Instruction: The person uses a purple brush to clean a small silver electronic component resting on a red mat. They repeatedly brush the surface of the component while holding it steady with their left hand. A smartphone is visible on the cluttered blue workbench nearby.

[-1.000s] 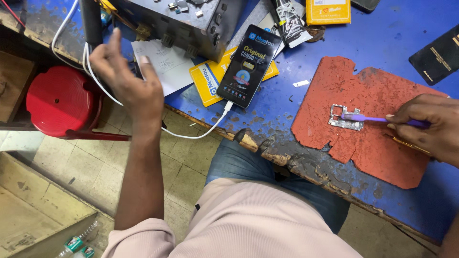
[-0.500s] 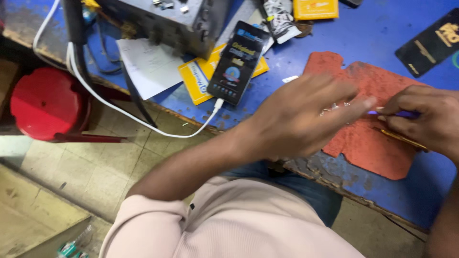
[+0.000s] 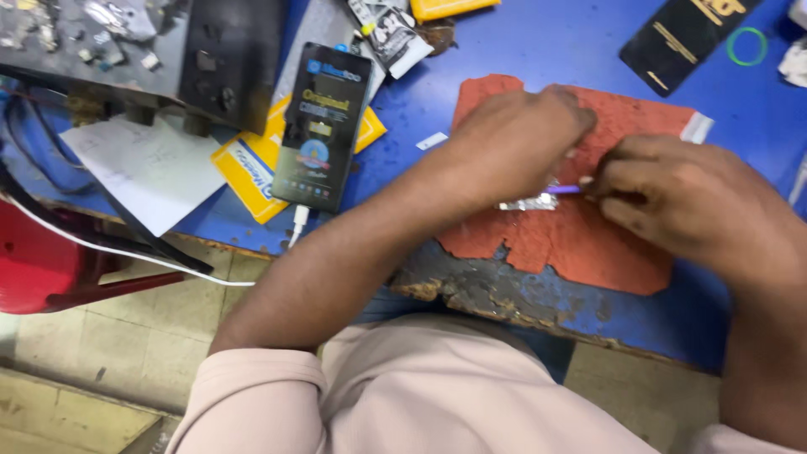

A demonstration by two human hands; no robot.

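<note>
On a worn red mat (image 3: 588, 244) on the blue surface (image 3: 521, 42), the left hand (image 3: 513, 143) presses down a small metal part (image 3: 528, 203) while the right hand's (image 3: 681, 197) fingers pinch a purple tool (image 3: 565, 190) touching it.

The left hand (image 3: 513, 143) covers most of the small silvery metal part (image 3: 528, 203), so only its lower edge shows on the red mat (image 3: 588, 244). The right hand (image 3: 681, 197) hides all but a short tip of the purple tool (image 3: 565, 190). The red stool (image 3: 34, 261) runs off the left edge.
</note>
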